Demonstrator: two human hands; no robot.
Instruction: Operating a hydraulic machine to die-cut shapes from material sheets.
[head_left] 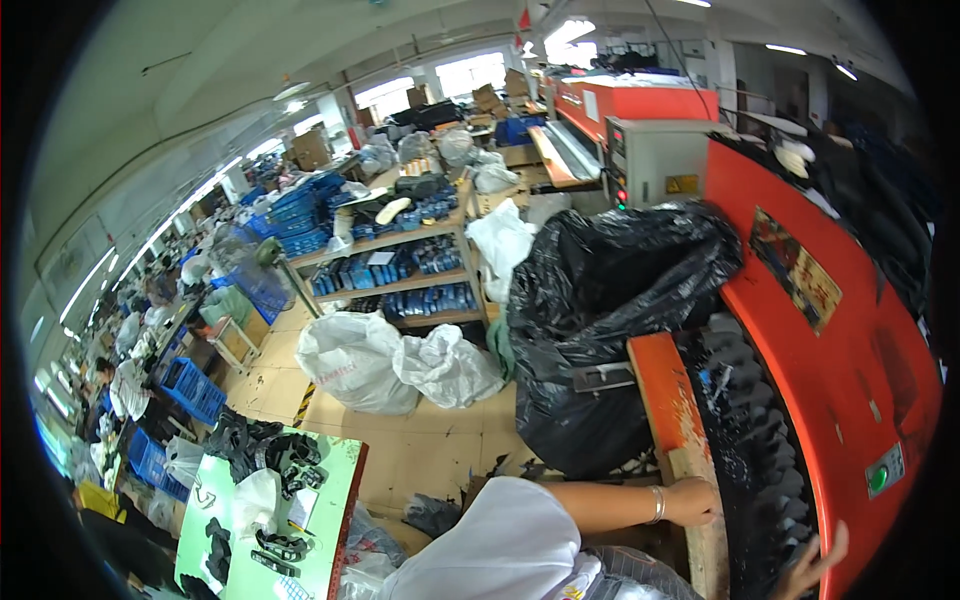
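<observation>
My left hand (692, 501), with a bracelet at its wrist, rests at the wooden edge (690, 463) of a large red machine (800, 300). Its fingers are curled closed, and what they hold, if anything, is hidden. Past it on the machine's bed lies a strip of black material (745, 420) with a wavy, scalloped outline and small pale specks. My right hand (815, 568) is at the lower right, beside the machine's red front, its fingers apart and nothing seen in them. A green push button (880, 477) sits on that front above it.
A big black plastic bag (600, 350) stands open against the machine. White sacks (360, 365) lie on the tiled floor before a shelf rack (395, 285) of blue pieces. A pale green table (345, 470) with black items is at lower left. People work further left.
</observation>
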